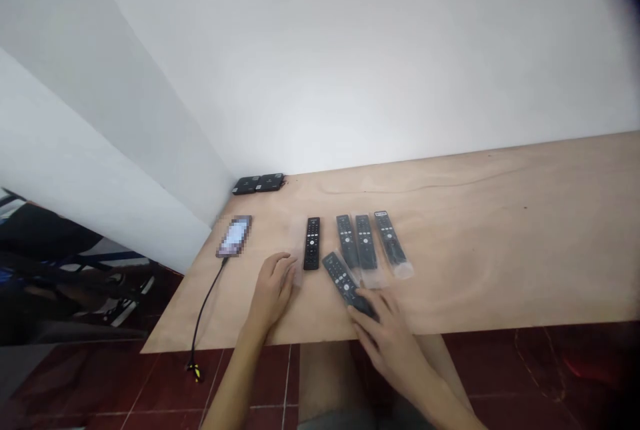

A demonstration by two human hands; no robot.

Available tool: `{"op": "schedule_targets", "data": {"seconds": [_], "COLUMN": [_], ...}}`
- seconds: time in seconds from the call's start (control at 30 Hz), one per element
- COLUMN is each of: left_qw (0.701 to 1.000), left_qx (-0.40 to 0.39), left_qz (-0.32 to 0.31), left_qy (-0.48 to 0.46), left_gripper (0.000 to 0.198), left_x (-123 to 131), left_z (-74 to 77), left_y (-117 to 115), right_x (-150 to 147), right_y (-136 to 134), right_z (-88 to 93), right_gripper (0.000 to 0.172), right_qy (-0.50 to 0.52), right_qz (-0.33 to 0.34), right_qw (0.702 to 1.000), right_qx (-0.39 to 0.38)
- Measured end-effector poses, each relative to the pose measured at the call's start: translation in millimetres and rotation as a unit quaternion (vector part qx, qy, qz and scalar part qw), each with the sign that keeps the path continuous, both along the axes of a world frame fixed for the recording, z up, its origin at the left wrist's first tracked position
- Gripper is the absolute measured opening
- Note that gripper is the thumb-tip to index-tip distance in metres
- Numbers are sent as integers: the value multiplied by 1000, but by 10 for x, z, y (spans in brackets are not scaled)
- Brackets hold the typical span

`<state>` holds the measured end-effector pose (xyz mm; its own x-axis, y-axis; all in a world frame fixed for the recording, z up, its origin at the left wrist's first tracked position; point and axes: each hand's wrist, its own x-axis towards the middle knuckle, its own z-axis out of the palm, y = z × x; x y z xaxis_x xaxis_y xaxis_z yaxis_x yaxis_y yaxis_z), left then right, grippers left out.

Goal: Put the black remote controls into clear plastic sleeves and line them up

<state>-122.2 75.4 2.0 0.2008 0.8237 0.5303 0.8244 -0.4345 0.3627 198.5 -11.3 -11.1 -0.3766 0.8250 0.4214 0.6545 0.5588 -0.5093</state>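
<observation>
Head view — right hand clenches a plastic-sleeved black remote; left hand lies open on plywood.

R hand on sleeved remote, L hand on clear plastic sleeve, bare remote just beside

No text can be read: markings on the remote controls are too small, and the phone screen is pixelated.
</observation>
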Motion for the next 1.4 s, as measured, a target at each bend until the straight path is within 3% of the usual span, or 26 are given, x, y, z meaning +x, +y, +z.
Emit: {"op": "schedule_targets", "data": {"seconds": [0.1, 0.23, 0.37, 0.47, 0.63, 0.83, 1.03, 1.2, 1.4], "left_qw": [1000, 997, 976, 952, 961, 984, 986, 987, 991], "left_qx": [19, 8, -105, -184, -196, -126, -107, -81, -46], "left_qz": [-6, -79, -190, -243, -196, -125, -126, -132, -118], "left_qy": [-10, -14, 15, 27, -12, -15, -16, -34, -52], "left_gripper": [24, 28, 43, 46, 44, 47, 47, 48, 48], "left_x": [136, 539, 1002, 1141, 876, 554, 581, 619, 667], "left_z": [21, 73, 219, 306, 205, -22, -55, -19, -23], "left_y": [-157, -377, -442, -399, -412, -544, -581, -612, -634], "right_x": [554, 1054, 1074, 950, 941, 945, 745, 612, 474], "right_y": [-16, 126, 246, 282, 314, 318, 296, 342, 308], "right_z": [-6, 98, 224, 235, 104, 96, 172, 193, 226], "right_gripper": [45, 46, 53, 58, 56, 21, 31, 41, 37], "right_qy": [61, 102, 111, 125, 214, 258, 266, 342, 482], "right_qz": [11, 73, 102, 114, 71, 16, 3, 8, -48], "right_qw": [997, 983, 970, 963, 945, 941, 930, 880, 783], "right_qx": [-47, -137, -190, -209, -238, -220, -255, -331, -389]}}
